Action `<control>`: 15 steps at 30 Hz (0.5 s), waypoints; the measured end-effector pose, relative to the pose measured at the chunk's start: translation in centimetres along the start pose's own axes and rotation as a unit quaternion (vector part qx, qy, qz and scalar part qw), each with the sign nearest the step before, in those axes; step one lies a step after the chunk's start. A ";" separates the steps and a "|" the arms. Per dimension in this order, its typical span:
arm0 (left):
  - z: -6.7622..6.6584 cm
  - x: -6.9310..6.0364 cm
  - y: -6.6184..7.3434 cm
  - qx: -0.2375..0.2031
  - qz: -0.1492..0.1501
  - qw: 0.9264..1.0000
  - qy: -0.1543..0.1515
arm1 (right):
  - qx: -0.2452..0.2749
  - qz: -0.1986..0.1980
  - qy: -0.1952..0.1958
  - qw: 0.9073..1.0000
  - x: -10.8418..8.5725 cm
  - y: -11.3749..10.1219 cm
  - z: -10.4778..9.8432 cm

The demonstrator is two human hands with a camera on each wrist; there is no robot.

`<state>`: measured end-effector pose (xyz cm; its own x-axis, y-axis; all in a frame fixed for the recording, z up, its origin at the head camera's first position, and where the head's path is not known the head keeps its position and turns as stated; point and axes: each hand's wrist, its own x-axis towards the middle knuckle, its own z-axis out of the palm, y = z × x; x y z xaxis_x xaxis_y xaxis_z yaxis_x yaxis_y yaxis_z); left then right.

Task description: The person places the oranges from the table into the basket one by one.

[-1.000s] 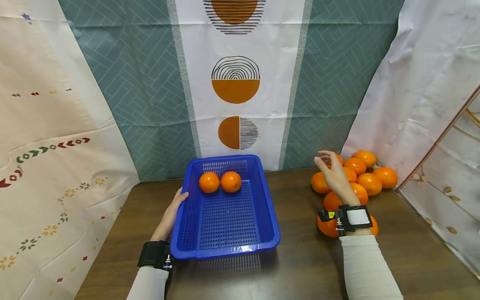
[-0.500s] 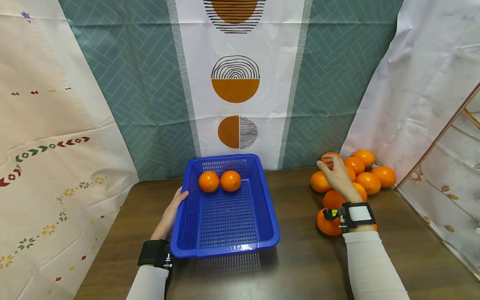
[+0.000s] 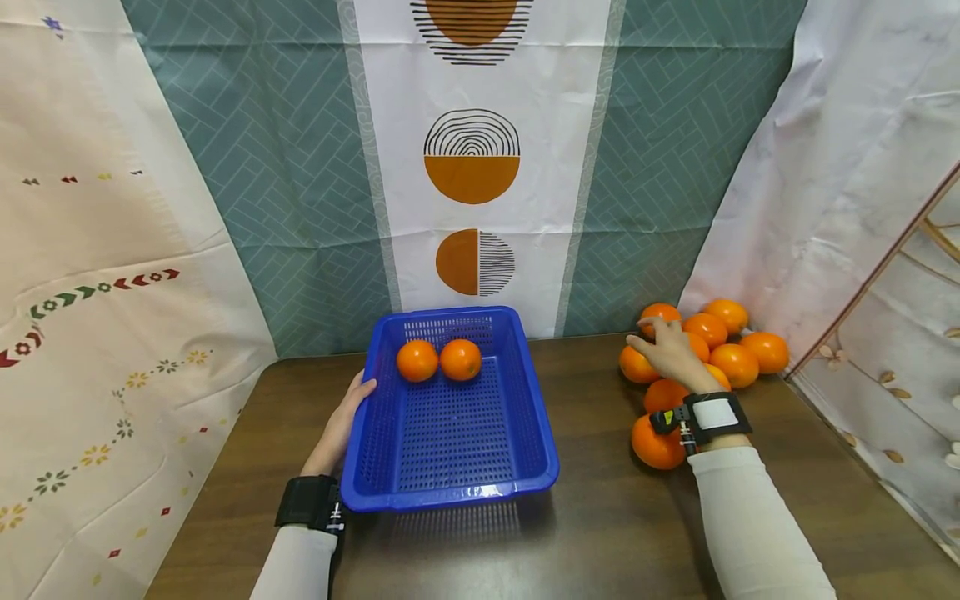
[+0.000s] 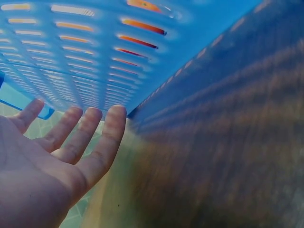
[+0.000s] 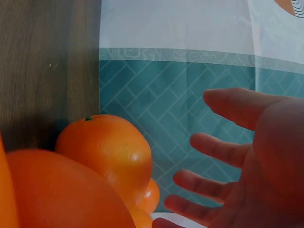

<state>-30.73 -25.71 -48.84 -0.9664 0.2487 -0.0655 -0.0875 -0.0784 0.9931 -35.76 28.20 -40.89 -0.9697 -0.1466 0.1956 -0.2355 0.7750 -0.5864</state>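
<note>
My left hand (image 3: 342,423) is at the left side of a blue plastic basket (image 3: 358,433), its thumb at the rim. In the left wrist view, the fairly straight fingers (image 4: 109,135) touch the slotted outer wall. Two oranges (image 3: 417,361) sit side by side at the basket's far end. My right hand (image 3: 675,357) hovers over a group of several oranges (image 3: 736,365) at the right, its fingers spread and loosely bent. The right wrist view shows a gap between those fingers and the nearest orange (image 5: 107,152); nothing is held. Hand and forearm partly hide the group.
Both the basket and the loose oranges are on a brown wooden table (image 3: 592,500). A patterned cloth (image 3: 315,208) hangs behind the table, with pale printed cloths at left and right. One orange (image 3: 657,442) lies nearest the front, beside my right wrist.
My right hand has come slightly lower over the oranges, and its wrist has shifted a little to the right. The left hand and the basket stay as they were.
</note>
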 end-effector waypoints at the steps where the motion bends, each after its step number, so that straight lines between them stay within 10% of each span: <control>1: 0.0 0.0 0.0 0.002 0.000 1.000 0.001 | -0.001 0.009 -0.009 1.000 0.2 0.0 0.0; 9: -0.2 0.2 0.1 0.006 0.003 1.000 0.000 | -0.041 0.037 -0.073 0.996 1.6 1.0 -0.1; 11: -0.2 0.1 0.0 0.006 0.003 1.000 0.000 | -0.106 -0.094 -0.092 0.986 3.1 5.0 0.9; 13: -0.2 0.1 -0.1 0.004 0.004 1.000 0.001 | -0.206 -0.205 -0.093 0.952 2.9 5.7 0.9; 15: -0.2 0.1 -0.3 0.001 0.001 1.000 -0.001 | -0.188 -0.234 -0.109 0.948 2.4 5.9 0.9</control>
<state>-30.86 -25.90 -49.14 -0.9658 0.2514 -0.0628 -0.0844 -0.0761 0.9935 -39.58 31.83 -44.57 -0.7654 -0.6196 0.1743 -0.6423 0.7522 -0.1467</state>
